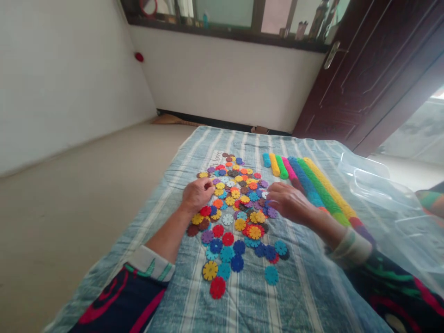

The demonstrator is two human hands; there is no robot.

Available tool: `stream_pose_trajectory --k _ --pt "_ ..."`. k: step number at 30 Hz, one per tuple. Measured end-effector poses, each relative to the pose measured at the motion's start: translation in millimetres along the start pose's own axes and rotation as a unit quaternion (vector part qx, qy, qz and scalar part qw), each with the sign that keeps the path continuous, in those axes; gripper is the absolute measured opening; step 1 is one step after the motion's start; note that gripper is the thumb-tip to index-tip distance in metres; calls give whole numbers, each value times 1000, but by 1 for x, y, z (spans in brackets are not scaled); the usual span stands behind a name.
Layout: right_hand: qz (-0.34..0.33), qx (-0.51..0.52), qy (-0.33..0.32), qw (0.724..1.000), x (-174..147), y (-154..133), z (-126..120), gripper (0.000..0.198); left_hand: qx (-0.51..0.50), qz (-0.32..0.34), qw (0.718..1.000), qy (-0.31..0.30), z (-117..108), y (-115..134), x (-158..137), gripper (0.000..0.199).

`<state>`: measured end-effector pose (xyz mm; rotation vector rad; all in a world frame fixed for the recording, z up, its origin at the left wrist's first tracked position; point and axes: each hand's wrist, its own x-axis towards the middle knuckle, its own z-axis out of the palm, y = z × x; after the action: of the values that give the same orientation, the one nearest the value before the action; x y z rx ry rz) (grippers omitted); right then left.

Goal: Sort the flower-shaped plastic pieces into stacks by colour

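Observation:
Many notched plastic discs (230,200) in mixed colours lie scattered over the middle of the striped cloth. At the left edge of the spread is my left hand (197,195), its fingers curled in; what is in them, if anything, is hidden. Across from it, my right hand (289,202) reaches in with bent fingers pressed together at the discs near the right edge. I cannot make out whether a disc is between its fingertips. Closer to me lie a red disc (218,287) and a teal disc (271,275).
Long rows of discs stacked by colour, among them a yellow row (326,185), lie right of the spread. Clear plastic containers (374,187) stand at the table's right side. The striped cloth (194,296) covers the table. A dark red door (357,69) is behind on the right.

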<state>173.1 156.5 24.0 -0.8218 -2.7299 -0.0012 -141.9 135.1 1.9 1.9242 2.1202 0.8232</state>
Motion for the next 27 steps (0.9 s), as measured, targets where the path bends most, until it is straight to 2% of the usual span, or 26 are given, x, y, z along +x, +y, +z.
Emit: stream_pose_trajectory --k 2,7,10,13,16,20,27 --pt "-37 9 5 999 14 -26 6 21 2 4 1000 0 1 -1 -1 18" --pt "-106 23 -8 994 47 -86 22 18 1 7 1000 3 3 -3 -2 17" --pt "-129 12 -17 991 63 -107 31 15 -2 4 1000 -2 3 -3 -2 17" --pt "-127 8 -30 991 74 -113 38 13 -3 -3 1000 -4 3 -2 -2 17" --pt "-93 -2 -37 995 77 -108 40 12 -3 -5 1000 -4 5 -3 -2 18" --pt "-62 -24 -50 997 73 -99 37 20 3 -4 1000 -3 7 -4 -1 18" --pt "-80 -2 -44 996 73 -107 37 18 5 -3 1000 0 6 -3 -2 17"
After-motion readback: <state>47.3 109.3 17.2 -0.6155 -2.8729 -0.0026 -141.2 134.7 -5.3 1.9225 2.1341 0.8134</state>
